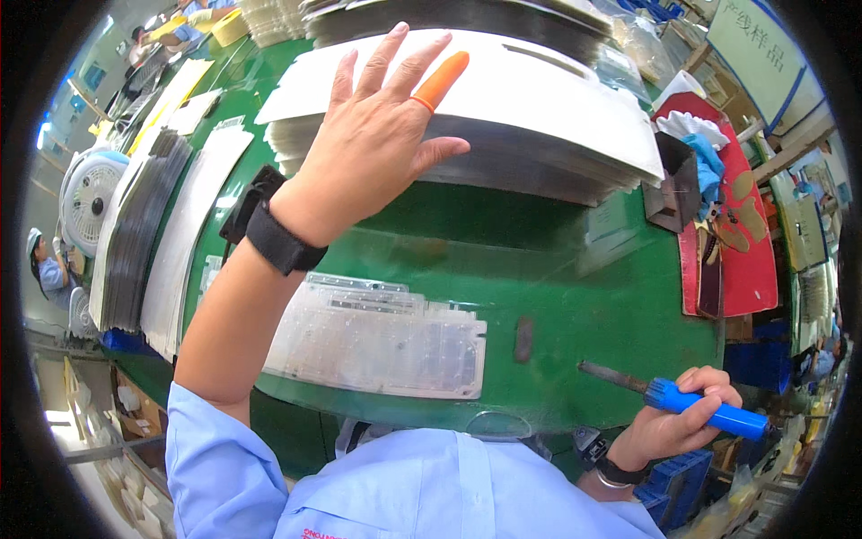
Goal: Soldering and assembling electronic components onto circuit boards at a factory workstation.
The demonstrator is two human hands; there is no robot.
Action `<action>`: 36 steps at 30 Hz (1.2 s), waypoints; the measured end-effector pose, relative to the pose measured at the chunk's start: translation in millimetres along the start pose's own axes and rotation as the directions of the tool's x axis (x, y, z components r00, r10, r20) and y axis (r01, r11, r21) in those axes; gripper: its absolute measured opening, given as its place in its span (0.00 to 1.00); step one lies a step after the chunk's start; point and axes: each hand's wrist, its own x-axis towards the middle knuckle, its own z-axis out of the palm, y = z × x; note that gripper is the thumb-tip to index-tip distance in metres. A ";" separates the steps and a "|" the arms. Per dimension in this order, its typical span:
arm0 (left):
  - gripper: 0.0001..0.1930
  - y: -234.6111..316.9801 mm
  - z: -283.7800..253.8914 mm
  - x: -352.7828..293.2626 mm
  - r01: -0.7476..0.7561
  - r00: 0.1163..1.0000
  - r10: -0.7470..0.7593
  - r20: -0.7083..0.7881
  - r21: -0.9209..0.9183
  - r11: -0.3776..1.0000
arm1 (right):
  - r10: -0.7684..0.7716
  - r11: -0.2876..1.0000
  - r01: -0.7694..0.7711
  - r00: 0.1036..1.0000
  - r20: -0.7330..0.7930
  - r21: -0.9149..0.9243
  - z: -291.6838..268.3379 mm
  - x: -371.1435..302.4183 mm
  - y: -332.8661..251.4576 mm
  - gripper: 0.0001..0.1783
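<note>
The right hand [687,415] grips a blue tool [738,420], its fingers wrapped round the handle. Clear plastic panels [386,355] lie left of it on the green table [557,395]. Farther, the left hand [373,153] has fingers spread above the white stack [548,103]; touching, I cannot tell.

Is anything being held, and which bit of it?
Yes: the right grip holds a blue-handled tool by its blue handle, with the metal rod sticking out. The left grip is spread open, holding nothing.
</note>
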 end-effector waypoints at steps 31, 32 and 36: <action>0.32 74.6 -63.8 -210.0 0.077 0.922 0.026 0.386 -0.250 0.965 | -0.027 0.997 0.036 0.992 0.123 -0.072 32.1 -3.8 -7.5 0.14; 0.32 76.4 -65.5 -208.2 0.091 0.921 0.017 0.390 -0.257 0.962 | -0.027 0.999 0.034 0.988 0.151 -0.039 37.9 -4.9 -9.8 0.15; 0.37 75.4 -61.9 -213.1 0.163 0.889 -0.027 0.457 -0.262 0.951 | -0.034 0.998 0.044 0.972 0.234 -0.036 57.8 -10.0 -8.7 0.16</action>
